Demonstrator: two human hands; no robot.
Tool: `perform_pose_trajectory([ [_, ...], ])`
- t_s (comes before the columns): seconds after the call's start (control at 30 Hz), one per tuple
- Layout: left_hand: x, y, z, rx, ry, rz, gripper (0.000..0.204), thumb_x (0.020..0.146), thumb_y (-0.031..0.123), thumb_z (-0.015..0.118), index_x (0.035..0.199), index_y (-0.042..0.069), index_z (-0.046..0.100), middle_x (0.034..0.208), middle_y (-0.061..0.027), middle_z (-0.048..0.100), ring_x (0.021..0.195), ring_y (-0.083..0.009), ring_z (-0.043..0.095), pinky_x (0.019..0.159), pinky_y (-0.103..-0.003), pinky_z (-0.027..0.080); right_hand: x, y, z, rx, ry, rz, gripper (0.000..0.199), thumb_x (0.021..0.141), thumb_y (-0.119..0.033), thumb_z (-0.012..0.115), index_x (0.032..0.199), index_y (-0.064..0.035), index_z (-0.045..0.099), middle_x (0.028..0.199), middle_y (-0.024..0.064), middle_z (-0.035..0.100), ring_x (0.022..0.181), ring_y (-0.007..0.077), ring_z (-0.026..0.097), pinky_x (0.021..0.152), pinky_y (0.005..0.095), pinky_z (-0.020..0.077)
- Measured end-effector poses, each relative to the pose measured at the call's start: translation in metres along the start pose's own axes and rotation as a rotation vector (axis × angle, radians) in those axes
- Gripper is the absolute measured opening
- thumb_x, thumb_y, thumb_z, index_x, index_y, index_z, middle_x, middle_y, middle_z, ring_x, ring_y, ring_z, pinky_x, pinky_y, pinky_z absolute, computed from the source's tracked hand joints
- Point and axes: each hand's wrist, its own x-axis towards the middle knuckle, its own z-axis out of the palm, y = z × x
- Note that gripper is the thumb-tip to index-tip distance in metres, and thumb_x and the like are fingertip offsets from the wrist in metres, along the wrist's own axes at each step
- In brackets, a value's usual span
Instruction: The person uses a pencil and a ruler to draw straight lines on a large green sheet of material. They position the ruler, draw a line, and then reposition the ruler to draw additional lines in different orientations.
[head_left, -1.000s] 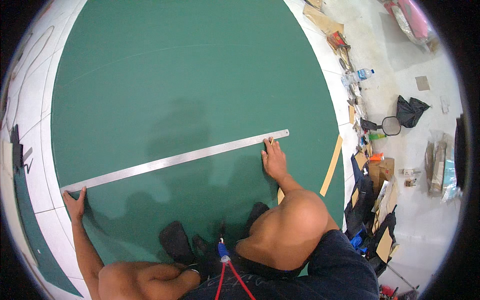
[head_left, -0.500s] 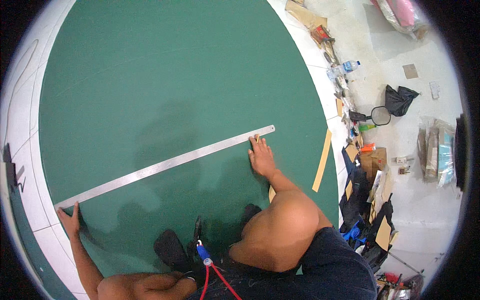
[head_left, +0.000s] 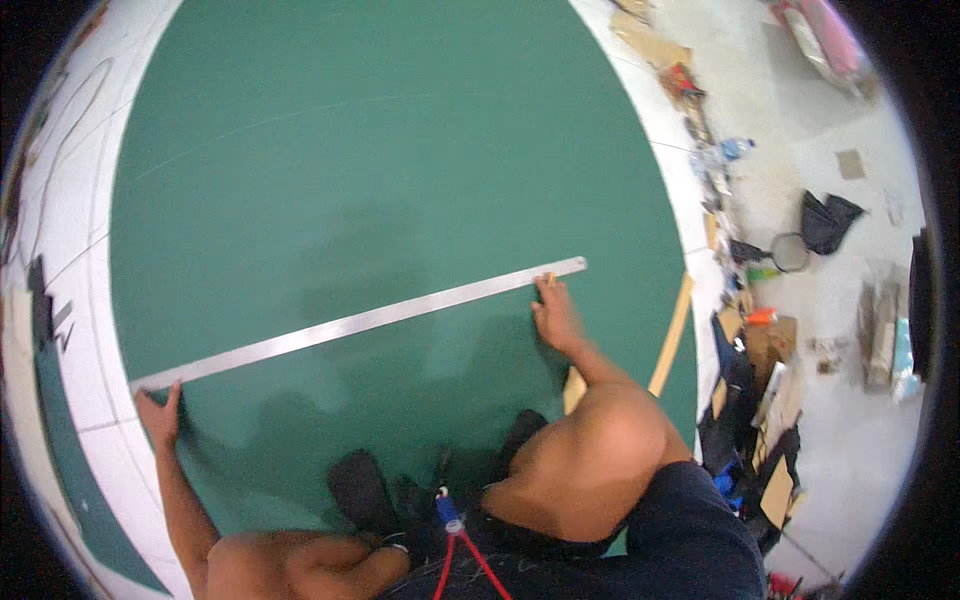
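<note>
A long metal ruler (head_left: pixel 370 322) lies slantwise across a large dark green sheet (head_left: pixel 420 170), its right end higher in the view. At the sheet's left edge my left hand (head_left: pixel 160 415) grips the ruler's end, thumb against the lower edge and fingers around the corner. Near the ruler's other end, my right hand (head_left: pixel 560 318) has its fingers bent at the lower edge. A thin yellow-orange stick, like a pencil (head_left: pixel 551 279), shows between those fingers; most of it is hidden.
Tan strips (head_left: pixel 672 335) lie at the sheet's right side. Beyond, on white floor, are a plastic bottle (head_left: pixel 737 149), a black bag (head_left: pixel 829 222), a brown paper bag (head_left: pixel 772 342) and scraps. My bent knee (head_left: pixel 610 430) stands beside my right arm; a red cord (head_left: pixel 470 565) hangs before me.
The whole view has shifted, so the sheet, ruler and hands appear farther right. My right hand's fingers look more bent around the stick. Both hands stay at the ruler.
</note>
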Motion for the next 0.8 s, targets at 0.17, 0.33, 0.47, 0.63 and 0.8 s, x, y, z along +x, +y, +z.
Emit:
perform_pose_trajectory([
  [0.17,-0.004,-0.017,-0.01,0.077,0.118,-0.083,0.129,0.078,0.073,0.075,0.156,-0.016,0.021,0.166,-0.034,0.019,0.157,-0.0432,0.015,0.128,-0.048,0.015,0.019,-0.015,0.007,-0.001,-0.057,-0.066,0.063,0.098,-0.018,0.06,0.156,-0.0026,0.039,0.163,0.0266,0.033,0.151,0.0441,0.032,0.125,0.0489,0.025],
  [0.33,-0.026,0.031,-0.017,-0.065,0.142,-0.059,0.131,0.074,0.074,0.078,0.156,-0.012,0.024,0.163,-0.0349,0.022,0.153,-0.0492,0.02,0.126,-0.055,0.02,0.001,0.018,0.009,0.077,0.031,-0.146,0.057,0.101,-0.012,0.056,0.155,-0.0024,0.039,0.162,0.0284,0.033,0.15,0.046,0.032,0.124,0.0485,0.0275],
  [0.47,-0.041,0.036,-0.029,-0.072,0.116,-0.122,0.134,0.072,0.076,0.077,0.157,-0.011,0.023,0.165,-0.0329,0.018,0.155,-0.0478,0.017,0.126,-0.055,0.021,0.005,0.014,0.005,0.07,-0.004,-0.127,0.055,0.103,-0.012,0.054,0.156,-0.0037,0.039,0.164,0.0279,0.032,0.15,0.0466,0.031,0.124,0.0493,0.0269],
  [0.63,-0.042,0.039,-0.034,-0.067,0.105,-0.129,0.134,0.071,0.077,0.077,0.158,-0.009,0.021,0.166,-0.0319,0.018,0.155,-0.0479,0.018,0.126,-0.054,0.02,0.005,0.007,-0.002,0.047,-0.046,-0.08,0.056,0.105,-0.013,0.053,0.157,-0.004,0.037,0.165,0.0259,0.031,0.153,0.046,0.027,0.126,0.0492,0.0239],
  [0.8,-0.039,0.046,-0.032,-0.059,0.077,-0.141,0.136,0.071,0.077,0.077,0.159,-0.009,0.02,0.166,-0.0322,0.018,0.154,-0.0484,0.019,0.126,-0.053,0.02,0.006,0.012,0.0,0.011,-0.028,-0.081,0.056,0.105,-0.014,0.052,0.158,-0.0053,0.035,0.165,0.0249,0.03,0.153,0.0448,0.027,0.126,0.0491,0.0225],
])
